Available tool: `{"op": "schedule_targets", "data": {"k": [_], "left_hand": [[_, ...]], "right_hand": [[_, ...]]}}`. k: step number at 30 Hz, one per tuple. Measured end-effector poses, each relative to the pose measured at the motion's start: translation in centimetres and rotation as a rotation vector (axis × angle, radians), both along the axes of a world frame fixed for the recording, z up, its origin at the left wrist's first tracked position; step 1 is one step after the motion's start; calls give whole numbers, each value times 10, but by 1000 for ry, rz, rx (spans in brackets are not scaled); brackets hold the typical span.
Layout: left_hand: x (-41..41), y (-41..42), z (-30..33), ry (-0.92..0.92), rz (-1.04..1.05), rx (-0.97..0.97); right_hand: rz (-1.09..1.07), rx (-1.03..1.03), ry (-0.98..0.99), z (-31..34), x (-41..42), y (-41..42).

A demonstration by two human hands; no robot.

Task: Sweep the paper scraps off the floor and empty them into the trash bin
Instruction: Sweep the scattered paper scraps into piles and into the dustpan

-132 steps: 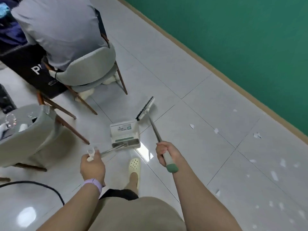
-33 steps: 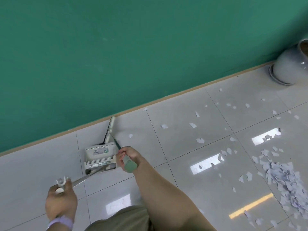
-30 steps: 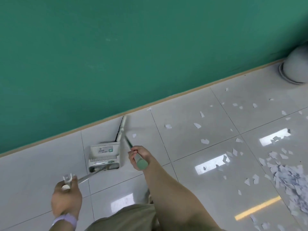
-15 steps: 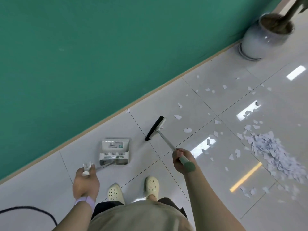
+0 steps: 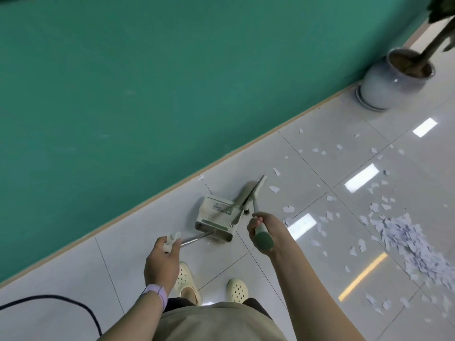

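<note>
Two hands apart, frame centre: left hand (image 5: 164, 257) gripped dustpan (image 5: 217, 216) handle end; right hand (image 5: 262, 227) curled round broom (image 5: 253, 193) grip. Paper scraps (image 5: 408, 239) piled at right, on floor (image 5: 307, 279).

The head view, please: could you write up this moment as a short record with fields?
left hand: left hand grips the dustpan handle
right hand: right hand grips the broom handle
dustpan: dustpan on the floor near the green wall
broom head: broom head beside the dustpan
scraps: paper scraps piled at right, strays scattered around
bin: not in view
other: plant pot, black cable
</note>
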State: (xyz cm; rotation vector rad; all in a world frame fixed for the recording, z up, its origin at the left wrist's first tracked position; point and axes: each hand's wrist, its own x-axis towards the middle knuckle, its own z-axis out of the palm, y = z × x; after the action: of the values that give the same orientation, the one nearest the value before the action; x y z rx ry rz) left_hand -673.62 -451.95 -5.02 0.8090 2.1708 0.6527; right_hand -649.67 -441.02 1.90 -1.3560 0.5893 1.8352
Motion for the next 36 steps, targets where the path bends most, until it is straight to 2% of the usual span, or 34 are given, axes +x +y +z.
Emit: {"op": "schedule_targets", "data": {"k": [9, 14, 23, 26, 29, 33, 36], "left_hand": [[-141, -6, -14, 15, 307, -11], [-199, -23, -16, 112, 347, -61], [-212, -42, -15, 175, 551, -116], [-211, -43, -13, 189, 595, -143], [-194, -27, -13, 210, 584, -173], [-145, 12, -16, 184, 448, -205], [-111, 42, -15, 152, 361, -221]], "right_hand": [[-95, 4, 258, -23, -134, 39], [-79, -10, 389, -45, -192, 39], [-102, -48, 508, -83, -221, 57], [-59, -36, 375, -99, -188, 76], [-131, -32, 321, -115, -106, 81], [-241, 36, 299, -122, 6, 65], [-317, 8, 251, -117, 72, 42]]}}
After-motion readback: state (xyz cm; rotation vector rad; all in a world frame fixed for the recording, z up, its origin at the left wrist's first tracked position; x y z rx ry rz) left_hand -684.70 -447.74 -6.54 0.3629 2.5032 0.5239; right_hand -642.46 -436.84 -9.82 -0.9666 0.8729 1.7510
